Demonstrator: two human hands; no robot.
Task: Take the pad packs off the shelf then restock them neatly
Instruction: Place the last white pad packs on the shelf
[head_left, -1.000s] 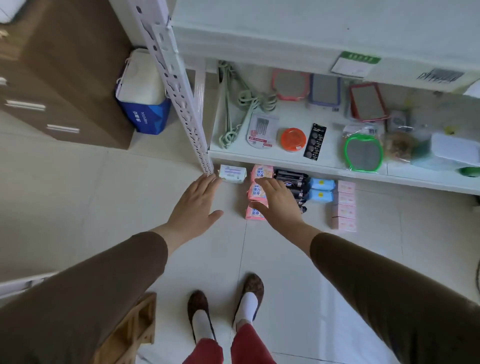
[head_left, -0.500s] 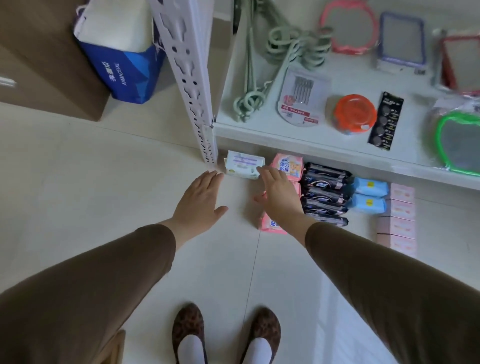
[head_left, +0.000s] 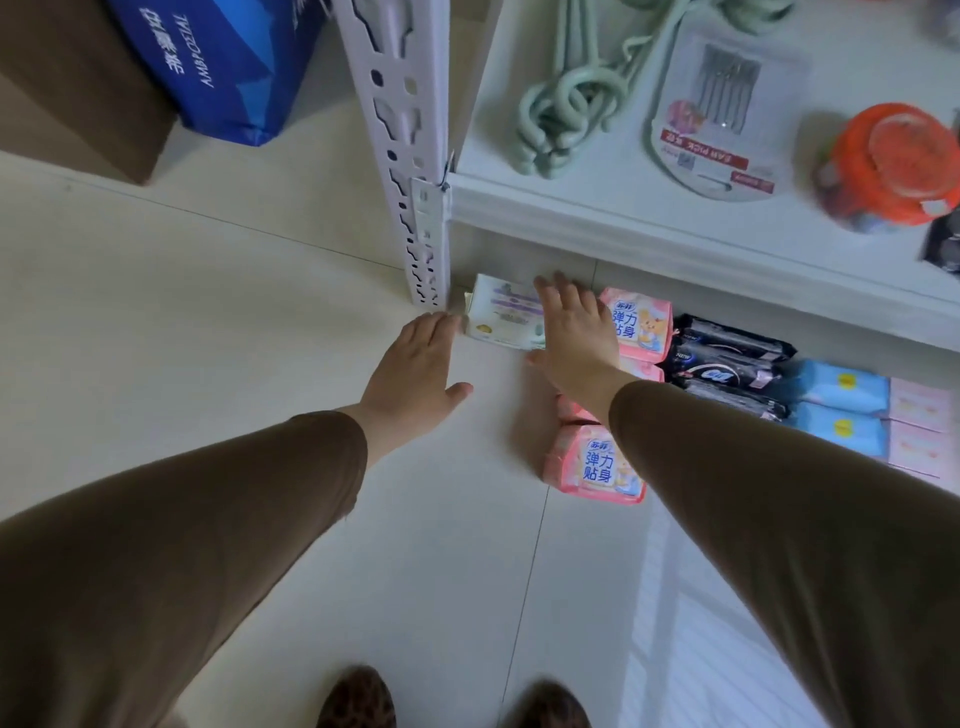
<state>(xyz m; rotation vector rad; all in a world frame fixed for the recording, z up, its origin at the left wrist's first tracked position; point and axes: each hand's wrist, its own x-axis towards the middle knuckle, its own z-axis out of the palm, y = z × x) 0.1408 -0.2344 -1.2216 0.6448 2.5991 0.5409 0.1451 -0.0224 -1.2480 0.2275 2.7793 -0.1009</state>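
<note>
Pad packs lie in rows on the floor under the lowest white shelf board. A white pack sits at the far left beside the shelf post. To its right come pink packs, black packs, blue packs and pale pink packs. My left hand reaches with straight fingers to the white pack's left end. My right hand lies flat with straight fingers over the white pack's right end, covering part of a pink pack.
The perforated white shelf post stands just left of the white pack. On the shelf board lie green hooks, an ear-pick card and an orange tub. A blue bag and brown cabinet stand at the back left. My shoes are near the bottom edge.
Both hands have moved forward and down from the pink packs to the white pack at the far left. The camera has dropped closer to the floor.
</note>
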